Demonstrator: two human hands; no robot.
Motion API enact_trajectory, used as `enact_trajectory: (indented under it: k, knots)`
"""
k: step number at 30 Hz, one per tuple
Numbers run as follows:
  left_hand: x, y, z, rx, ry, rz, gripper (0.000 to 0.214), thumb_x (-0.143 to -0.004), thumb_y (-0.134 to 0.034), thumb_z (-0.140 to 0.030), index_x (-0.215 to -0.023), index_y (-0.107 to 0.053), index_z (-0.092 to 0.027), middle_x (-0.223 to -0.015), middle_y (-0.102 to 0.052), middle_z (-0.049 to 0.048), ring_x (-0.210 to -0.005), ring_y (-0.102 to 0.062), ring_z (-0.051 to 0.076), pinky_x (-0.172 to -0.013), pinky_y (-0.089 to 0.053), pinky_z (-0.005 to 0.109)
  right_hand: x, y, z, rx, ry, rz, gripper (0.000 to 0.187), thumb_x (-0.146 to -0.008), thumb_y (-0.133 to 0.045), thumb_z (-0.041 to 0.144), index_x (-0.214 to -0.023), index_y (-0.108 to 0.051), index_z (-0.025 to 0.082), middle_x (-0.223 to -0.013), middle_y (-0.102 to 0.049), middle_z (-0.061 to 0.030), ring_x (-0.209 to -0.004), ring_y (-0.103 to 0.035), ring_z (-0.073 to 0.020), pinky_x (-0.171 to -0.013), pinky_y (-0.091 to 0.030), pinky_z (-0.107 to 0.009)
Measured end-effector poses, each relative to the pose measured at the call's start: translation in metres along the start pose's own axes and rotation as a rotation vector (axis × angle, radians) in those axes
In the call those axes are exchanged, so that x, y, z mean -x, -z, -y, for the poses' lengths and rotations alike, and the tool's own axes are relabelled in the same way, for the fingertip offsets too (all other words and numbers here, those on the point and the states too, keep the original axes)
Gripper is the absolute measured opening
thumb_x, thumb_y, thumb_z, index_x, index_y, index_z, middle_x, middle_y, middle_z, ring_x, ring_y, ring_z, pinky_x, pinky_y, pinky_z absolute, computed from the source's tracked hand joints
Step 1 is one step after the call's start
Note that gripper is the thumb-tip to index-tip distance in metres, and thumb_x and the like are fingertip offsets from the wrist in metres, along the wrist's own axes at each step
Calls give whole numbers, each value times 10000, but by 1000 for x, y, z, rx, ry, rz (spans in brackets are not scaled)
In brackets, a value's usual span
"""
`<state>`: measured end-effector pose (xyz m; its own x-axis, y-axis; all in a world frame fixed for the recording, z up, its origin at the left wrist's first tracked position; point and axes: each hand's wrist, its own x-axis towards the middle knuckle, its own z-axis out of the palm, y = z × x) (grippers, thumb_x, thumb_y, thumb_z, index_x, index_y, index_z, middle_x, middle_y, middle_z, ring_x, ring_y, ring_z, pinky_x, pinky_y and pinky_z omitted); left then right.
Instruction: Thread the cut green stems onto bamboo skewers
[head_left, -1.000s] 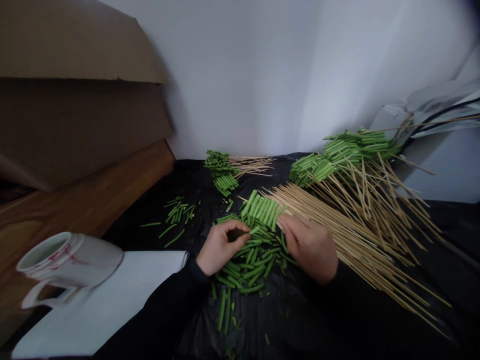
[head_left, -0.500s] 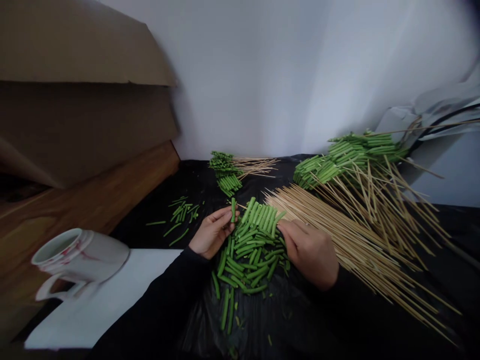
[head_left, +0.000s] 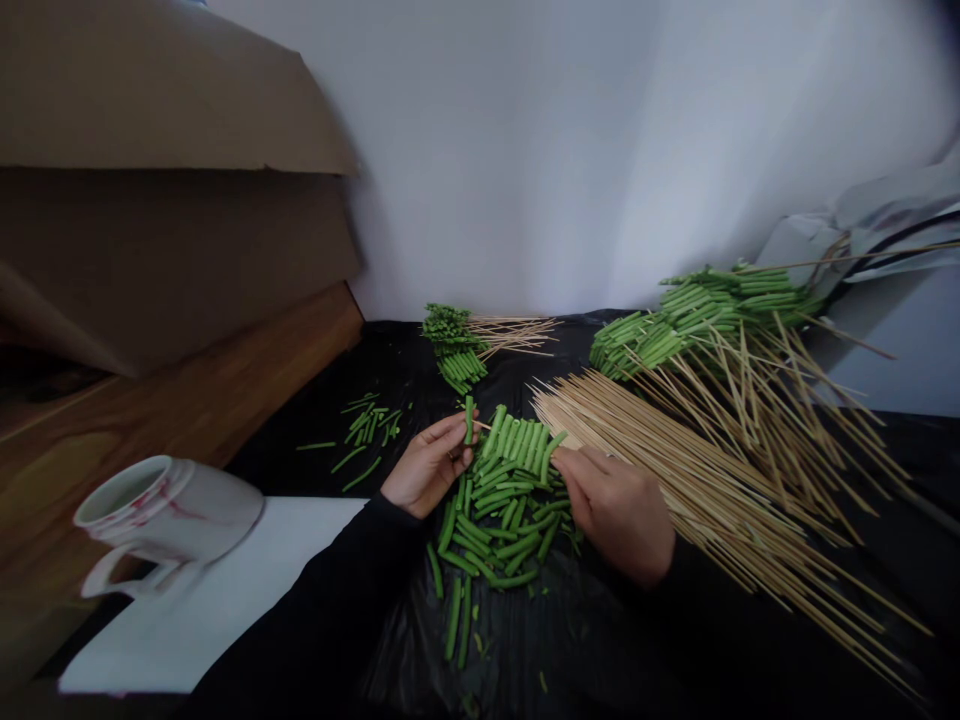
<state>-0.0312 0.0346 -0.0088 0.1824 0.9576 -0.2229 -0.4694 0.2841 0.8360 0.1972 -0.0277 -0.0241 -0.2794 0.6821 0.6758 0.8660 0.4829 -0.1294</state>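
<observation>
My left hand (head_left: 429, 462) pinches a short green bean piece (head_left: 469, 420) upright between thumb and fingertips. Just right of it, the pointed end of a bamboo skewer (head_left: 484, 426) reaches the piece or very close to it. A row of green bean pieces (head_left: 520, 440) sits side by side along that skewer. At the row's other end, my right hand (head_left: 622, 510) is closed around the skewer, whose shaft the fingers mostly hide. Below the row lies a heap of loose cut beans (head_left: 495, 540) on black plastic sheeting (head_left: 405, 640).
Bare bamboo skewers (head_left: 675, 480) lie in a bundle at right. Filled bean skewers are stacked behind (head_left: 697, 315), with a smaller stack (head_left: 454, 345) near the wall. Bean scraps (head_left: 367, 425), a white mug (head_left: 180, 510) on a white sheet (head_left: 225, 620), and a cardboard box (head_left: 180, 250) are left.
The threaded row and skewer have tilted slightly and shifted a little toward the piece in my left hand. Both hands keep their grips. The whole view has shifted slightly.
</observation>
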Motion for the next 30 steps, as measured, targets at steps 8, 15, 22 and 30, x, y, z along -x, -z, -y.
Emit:
enact_trajectory:
  k: [8, 15, 22, 30]
  knots:
    - [1, 0, 1, -37, -30, -21, 298, -693, -808, -186, -976, -749, -117, -832, -700, 58, -722, -627, 98, -605, -522, 162, -1, 2, 1, 17, 1, 5, 253, -957, -421, 187, -865, -656, 189, -647, -565, 3, -551, -465, -125, -566, -222, -310]
    - [-1, 0, 1, -39, -58, -86, 276, -636, -844, -171, -892, -759, -117, -814, -719, 53, -706, -635, 97, -579, -507, 162, -1, 2, 2, 16, 3, 12, 268, -957, -406, 170, -839, -646, 184, -638, -553, 4, -548, -454, -118, -568, -220, -309]
    - [-2, 1, -1, -75, -90, -128, 264, -569, -877, -174, -802, -766, -117, -785, -740, 51, -714, -646, 103, -622, -495, 178, 0, 2, 3, 29, -3, 49, 253, -944, -410, 158, -841, -639, 192, -635, -557, 6, -549, -460, -119, -558, -211, -318]
    - [-1, 1, 2, -145, -104, -105, 313, -509, -906, -234, -772, -772, -131, -799, -749, 54, -743, -645, 122, -683, -484, 218, 2, 0, 3, 5, -6, 49, 256, -944, -408, 159, -822, -630, 191, -637, -554, 4, -554, -465, -126, -566, -219, -322]
